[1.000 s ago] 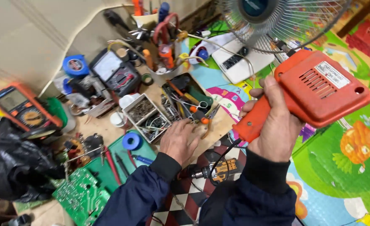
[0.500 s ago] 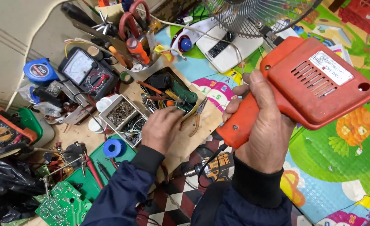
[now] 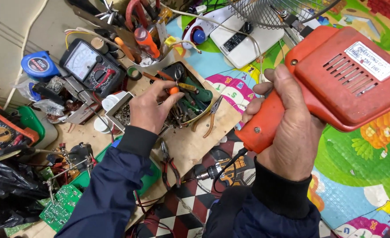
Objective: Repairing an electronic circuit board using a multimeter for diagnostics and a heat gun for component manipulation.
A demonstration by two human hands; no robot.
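Between the thumb and forefinger of the left hand (image 3: 148, 110) sits a small tool with a round orange knob (image 3: 173, 90) on its end, pinched lightly, the other fingers loosely curled beneath. What kind of tool it is cannot be told; only the knob and a thin metal shaft above it show. The pinch hangs just over a dark open tray (image 3: 190, 94) crowded with screwdrivers and pliers, so the tool seems to be at the point of being picked out of that tray. Judging by this, the step in hand is choosing a small tool; lifting it clear calls for a straight upward pull so the shaft does not snag the neighbouring handles.

To the right of the pinch, the right hand (image 3: 287, 132) is wrapped fully around the grip of a large orange pistol-shaped electric tool (image 3: 345, 75), all fingers closed, holding it raised above a colourful play mat (image 3: 362, 163). A black cord drops from the bottom of its handle.

Just right of the tray, yellow-handled pliers (image 3: 210, 115) lie on a brown board (image 3: 190, 145). Behind the pinch stand an analogue meter (image 3: 91, 66) and a cup of screwdrivers (image 3: 146, 42); further left is a blue tape measure (image 3: 39, 66). Below the left forearm lie red-handled pliers (image 3: 170, 165) and, well to the left, a green circuit board (image 3: 60, 207).
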